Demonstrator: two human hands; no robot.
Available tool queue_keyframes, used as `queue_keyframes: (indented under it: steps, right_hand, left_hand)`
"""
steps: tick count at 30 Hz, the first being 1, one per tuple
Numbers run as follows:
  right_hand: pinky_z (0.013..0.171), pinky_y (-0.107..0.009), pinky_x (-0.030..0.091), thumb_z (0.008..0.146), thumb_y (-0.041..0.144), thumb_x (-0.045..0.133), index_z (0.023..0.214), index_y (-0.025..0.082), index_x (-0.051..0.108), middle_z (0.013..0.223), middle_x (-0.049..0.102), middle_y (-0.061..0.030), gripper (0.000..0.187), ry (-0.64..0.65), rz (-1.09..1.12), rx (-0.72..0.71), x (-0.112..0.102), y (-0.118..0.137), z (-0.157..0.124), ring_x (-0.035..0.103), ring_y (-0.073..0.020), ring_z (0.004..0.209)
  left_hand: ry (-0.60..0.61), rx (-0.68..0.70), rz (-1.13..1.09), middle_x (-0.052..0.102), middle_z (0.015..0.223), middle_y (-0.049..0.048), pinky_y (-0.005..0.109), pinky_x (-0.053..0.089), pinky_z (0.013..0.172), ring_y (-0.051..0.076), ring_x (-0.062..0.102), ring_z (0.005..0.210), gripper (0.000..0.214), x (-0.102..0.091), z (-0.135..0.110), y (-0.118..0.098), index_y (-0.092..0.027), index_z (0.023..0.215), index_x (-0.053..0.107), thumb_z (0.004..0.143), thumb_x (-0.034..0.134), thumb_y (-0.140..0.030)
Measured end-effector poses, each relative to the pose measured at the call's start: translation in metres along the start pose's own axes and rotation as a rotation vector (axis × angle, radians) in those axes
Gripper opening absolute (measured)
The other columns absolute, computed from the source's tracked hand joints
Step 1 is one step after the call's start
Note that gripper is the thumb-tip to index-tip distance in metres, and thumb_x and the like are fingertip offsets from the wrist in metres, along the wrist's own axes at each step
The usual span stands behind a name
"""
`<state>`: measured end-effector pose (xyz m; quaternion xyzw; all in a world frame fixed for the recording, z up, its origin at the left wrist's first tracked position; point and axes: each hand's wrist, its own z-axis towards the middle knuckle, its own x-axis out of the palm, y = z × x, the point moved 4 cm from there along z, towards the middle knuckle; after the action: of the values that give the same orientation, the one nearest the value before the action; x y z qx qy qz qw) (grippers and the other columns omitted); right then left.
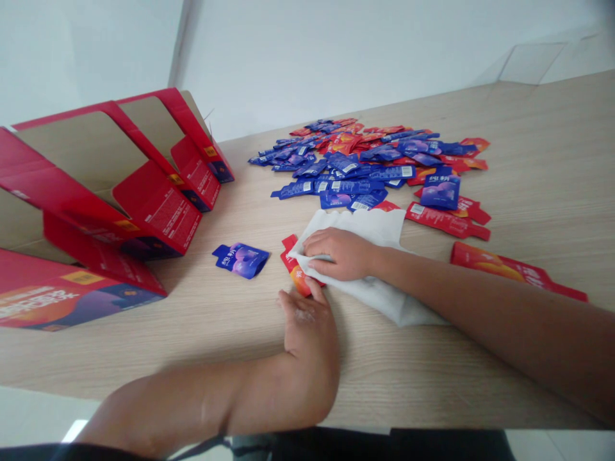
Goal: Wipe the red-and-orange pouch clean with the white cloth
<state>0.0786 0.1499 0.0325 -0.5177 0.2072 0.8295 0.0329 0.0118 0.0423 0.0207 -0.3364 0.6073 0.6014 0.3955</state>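
The right hand (339,253) curls around a white cloth (371,225), partly covering a red pouch (298,276) just left of it on the worktop (206,320). The left hand (311,326), fingers parted, meets its near end; its long axis runs away, slightly left. Orange fruit shows.

Right hand (339,253) on white cloth (382,298)
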Motion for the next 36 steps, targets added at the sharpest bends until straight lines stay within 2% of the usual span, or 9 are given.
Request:
queue_keyframes:
  steps: [6,20,27,36]
  right_hand:
    - [0.083,-0.034,0.042,0.086,0.023,0.049,0.08,0.014,0.062,0.091,0.066,-0.0097,0.017,0.001,0.004,0.014,0.0003,-0.0007,0.0,0.058,-0.0203,0.089]
    - [0.084,-0.035,0.044,0.086,0.022,0.05,0.083,0.013,0.064,0.093,0.067,-0.01,0.017,-0.011,0.031,0.021,0.0013,-0.0015,-0.0003,0.059,-0.0207,0.09]
    - [0.084,-0.034,0.044,0.086,0.022,0.05,0.084,0.012,0.064,0.093,0.067,-0.0105,0.017,-0.014,0.022,0.013,0.0011,-0.0016,-0.0001,0.059,-0.0211,0.09]
    - [0.085,-0.035,0.043,0.086,0.023,0.05,0.085,0.013,0.064,0.095,0.067,-0.0101,0.017,-0.008,0.029,0.024,0.0015,-0.0022,0.0,0.059,-0.0211,0.091]
  left_hand:
    - [0.028,0.037,0.08,0.072,0.089,0.0246,0.042,0.049,0.09,0.024,0.07,0.085,0.053,0.0007,0.0003,-0.0008,0.001,0.129,0.05,0.082,0.025,0.004]
    - [0.038,0.053,0.127,0.073,0.087,0.0221,0.041,0.05,0.09,0.023,0.07,0.085,0.053,0.0002,0.0008,-0.0016,-0.001,0.129,0.05,0.082,0.026,0.003]
    - [0.073,0.081,0.208,0.071,0.099,0.0247,0.041,0.049,0.093,0.024,0.07,0.092,0.053,0.0013,0.0012,-0.0033,-0.003,0.132,0.047,0.084,0.025,0.001]
    - [0.085,0.083,0.227,0.071,0.099,0.0249,0.04,0.048,0.093,0.024,0.07,0.092,0.054,0.0021,0.0016,-0.0029,-0.003,0.132,0.047,0.083,0.026,0.002]
